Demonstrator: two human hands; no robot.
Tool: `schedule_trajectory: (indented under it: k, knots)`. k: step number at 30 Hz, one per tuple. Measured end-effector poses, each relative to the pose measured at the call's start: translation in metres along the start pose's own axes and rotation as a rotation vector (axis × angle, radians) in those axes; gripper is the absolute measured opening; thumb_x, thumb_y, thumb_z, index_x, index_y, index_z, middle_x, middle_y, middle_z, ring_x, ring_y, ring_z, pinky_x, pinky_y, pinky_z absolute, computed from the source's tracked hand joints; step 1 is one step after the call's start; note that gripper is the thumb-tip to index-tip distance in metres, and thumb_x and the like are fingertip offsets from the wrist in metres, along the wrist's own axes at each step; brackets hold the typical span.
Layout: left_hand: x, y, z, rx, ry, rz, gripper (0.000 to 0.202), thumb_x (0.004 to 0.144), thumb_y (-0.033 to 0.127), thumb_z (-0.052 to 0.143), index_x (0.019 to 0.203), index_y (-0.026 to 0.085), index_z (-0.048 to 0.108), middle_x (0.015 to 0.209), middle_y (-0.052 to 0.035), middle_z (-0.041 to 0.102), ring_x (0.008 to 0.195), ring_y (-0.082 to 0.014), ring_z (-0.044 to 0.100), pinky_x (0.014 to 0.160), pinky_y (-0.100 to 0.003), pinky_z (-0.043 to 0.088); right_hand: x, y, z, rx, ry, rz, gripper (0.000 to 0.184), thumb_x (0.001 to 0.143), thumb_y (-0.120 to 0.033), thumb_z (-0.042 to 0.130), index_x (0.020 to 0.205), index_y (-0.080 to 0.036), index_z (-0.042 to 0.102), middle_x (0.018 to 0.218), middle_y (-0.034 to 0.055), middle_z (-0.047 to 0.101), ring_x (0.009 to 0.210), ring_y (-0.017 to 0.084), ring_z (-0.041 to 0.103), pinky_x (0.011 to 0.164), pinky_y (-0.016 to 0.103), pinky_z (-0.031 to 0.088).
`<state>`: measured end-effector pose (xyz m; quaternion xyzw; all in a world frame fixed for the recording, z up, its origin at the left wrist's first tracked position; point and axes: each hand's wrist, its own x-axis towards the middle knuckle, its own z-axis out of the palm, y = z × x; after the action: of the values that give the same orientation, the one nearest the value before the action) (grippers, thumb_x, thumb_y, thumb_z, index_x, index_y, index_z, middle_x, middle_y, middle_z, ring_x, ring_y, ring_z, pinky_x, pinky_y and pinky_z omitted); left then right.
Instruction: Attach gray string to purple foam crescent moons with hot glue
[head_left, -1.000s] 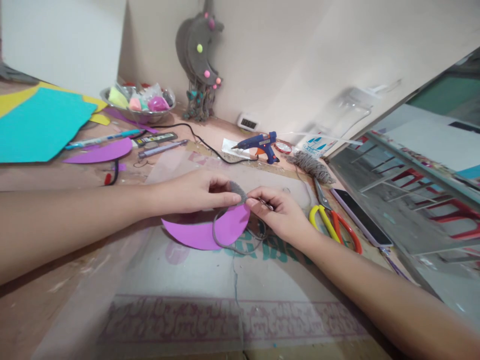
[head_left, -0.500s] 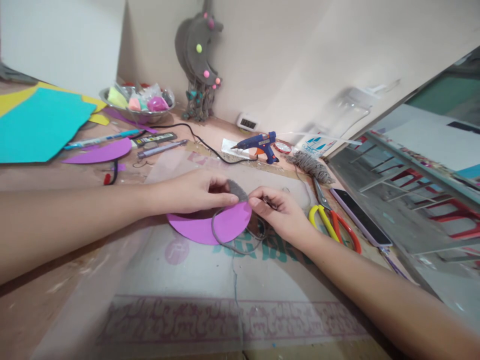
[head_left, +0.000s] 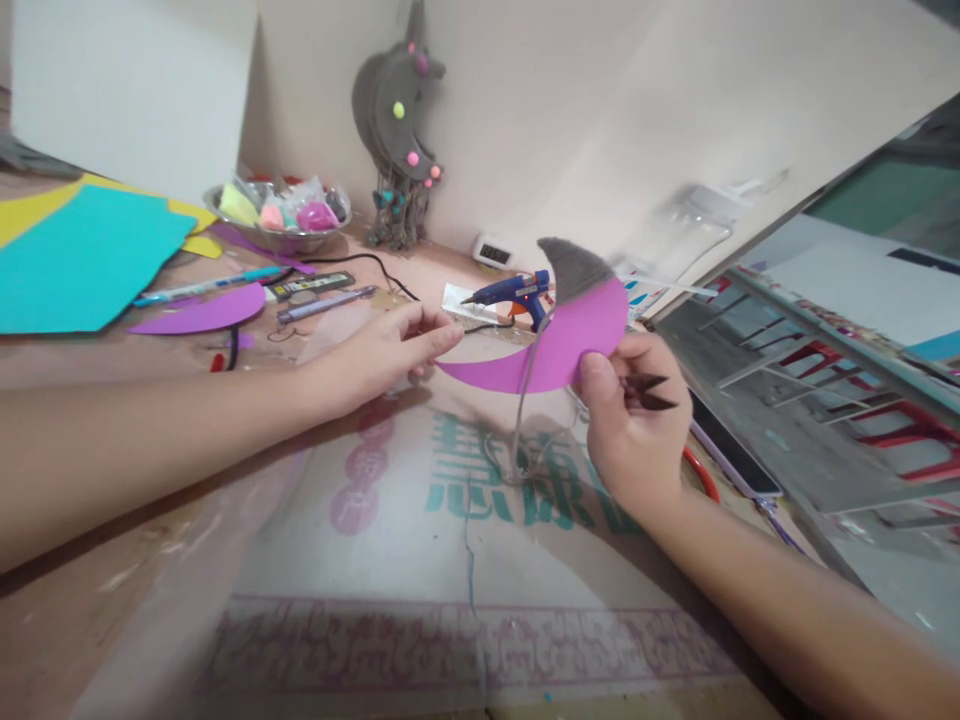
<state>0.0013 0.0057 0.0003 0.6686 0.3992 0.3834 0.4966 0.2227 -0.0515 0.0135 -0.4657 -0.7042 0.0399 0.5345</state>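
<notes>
One left hand [head_left: 390, 362] and one right hand [head_left: 637, 430] are counted, along with two dark pointed tips [head_left: 646, 382] and one purple-and-grey crescent [head_left: 577, 335]. Around them one glue gun [head_left: 514, 289], one phone [head_left: 735, 447], one digital clock [head_left: 493, 251], one metal bowl [head_left: 281, 240], one turquoise sheet [head_left: 90, 265], one blue pen [head_left: 202, 287] and one lavender pen-like tool [head_left: 326, 304] are found. One moon-shaped ornament [head_left: 388, 140] is seen with six coloured balls [head_left: 398, 110], while the red stools [head_left: 904, 428] are too overlapped to be counted.

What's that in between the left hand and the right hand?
In the head view, a purple crescent of card-like material lies between the left hand and the right hand, with grey yarn wrapped around its upper end.
</notes>
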Motion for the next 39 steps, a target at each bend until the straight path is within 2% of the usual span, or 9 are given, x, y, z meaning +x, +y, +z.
schedule_trajectory:
  k: [3, 7, 12, 17, 23, 25, 30, 35, 39]
  knots:
    - [-0.003, 0.001, -0.001, 0.056, -0.041, 0.057, 0.033, 0.085, 0.049, 0.047, 0.077, 0.017, 0.053, 0.065, 0.0027, 0.052, 0.059, -0.01, 0.05, 0.053, -0.021, 0.038, 0.0, -0.001, -0.004, -0.169, 0.012, -0.201, 0.011, 0.084, -0.022, 0.058, 0.079, -0.023, 0.049, 0.063, -0.0039, 0.043, 0.051, 0.011, 0.039, 0.05, 0.026, 0.034]
    - [-0.005, -0.001, 0.0, 0.15, -0.225, 0.193, 0.036, 0.087, 0.047, 0.044, 0.073, 0.016, 0.058, 0.069, -0.0005, 0.058, 0.068, -0.013, 0.056, 0.062, -0.023, 0.042, -0.006, 0.003, -0.001, -0.399, -0.324, -0.379, 0.006, 0.083, -0.019, 0.056, 0.077, -0.022, 0.055, 0.064, 0.0001, 0.056, 0.059, 0.014, 0.049, 0.059, 0.029, 0.037]
    - [-0.006, 0.004, 0.001, 0.269, -0.209, 0.152, 0.031, 0.085, 0.036, 0.048, 0.061, 0.016, 0.054, 0.059, 0.0029, 0.051, 0.057, -0.0104, 0.048, 0.056, -0.023, 0.035, -0.012, 0.005, 0.007, -0.489, -0.581, -0.439, 0.018, 0.088, -0.025, 0.048, 0.077, -0.021, 0.061, 0.064, 0.0031, 0.06, 0.063, 0.016, 0.051, 0.063, 0.03, 0.035]
    - [0.001, -0.002, 0.001, 0.0, -0.013, 0.014, 0.024, 0.082, 0.03, 0.053, 0.063, 0.016, 0.053, 0.061, 0.0027, 0.052, 0.055, -0.0087, 0.047, 0.054, -0.022, 0.036, 0.001, -0.012, -0.003, 0.039, -0.708, 0.065, 0.036, 0.094, -0.042, 0.037, 0.081, -0.019, 0.061, 0.064, 0.0025, 0.061, 0.056, 0.013, 0.051, 0.055, 0.026, 0.038]
    - [0.01, -0.015, 0.0, -0.421, 0.143, -0.068, 0.02, 0.081, 0.028, 0.055, 0.067, 0.015, 0.054, 0.065, 0.0003, 0.057, 0.055, -0.0076, 0.052, 0.054, -0.02, 0.04, 0.03, -0.008, -0.024, 0.414, -1.458, 0.493, 0.046, 0.093, -0.051, 0.038, 0.071, -0.016, 0.059, 0.067, 0.004, 0.065, 0.057, 0.011, 0.055, 0.058, 0.025, 0.045]
    - [0.01, -0.015, -0.001, -0.426, 0.141, -0.063, 0.02, 0.082, 0.027, 0.055, 0.066, 0.015, 0.054, 0.065, 0.0001, 0.058, 0.056, -0.0076, 0.052, 0.054, -0.02, 0.04, 0.035, 0.007, -0.023, 0.308, -1.425, 0.496, 0.048, 0.092, -0.052, 0.037, 0.073, -0.015, 0.06, 0.069, 0.0045, 0.066, 0.057, 0.011, 0.055, 0.058, 0.025, 0.045]
    - [0.007, -0.011, -0.001, -0.407, 0.138, -0.089, 0.02, 0.084, 0.027, 0.054, 0.068, 0.015, 0.054, 0.065, 0.0005, 0.057, 0.056, -0.0071, 0.052, 0.054, -0.02, 0.039, 0.037, 0.031, -0.019, 0.325, -0.901, 0.399, 0.047, 0.091, -0.052, 0.04, 0.069, -0.016, 0.059, 0.101, 0.0106, 0.07, 0.091, 0.018, 0.063, 0.069, 0.028, 0.045]
    - [0.007, -0.008, 0.002, -0.38, 0.15, -0.131, 0.022, 0.084, 0.027, 0.053, 0.065, 0.015, 0.054, 0.063, 0.0014, 0.057, 0.055, -0.0067, 0.051, 0.055, -0.019, 0.039, 0.028, 0.001, -0.016, 0.43, -1.238, 0.376, 0.036, 0.094, -0.043, 0.04, 0.104, -0.023, 0.068, 0.14, 0.0045, 0.048, 0.131, 0.02, 0.04, 0.079, 0.029, 0.047]
    - [0.005, -0.005, 0.004, -0.32, 0.141, -0.132, 0.022, 0.083, 0.029, 0.054, 0.066, 0.015, 0.054, 0.063, 0.002, 0.055, 0.055, -0.0068, 0.049, 0.053, -0.019, 0.037, 0.025, -0.016, -0.015, 0.644, -1.422, 0.341, 0.049, 0.093, -0.049, 0.036, 0.09, -0.019, 0.074, 0.118, 0.0108, 0.066, 0.121, 0.024, 0.052, 0.087, 0.035, 0.047]
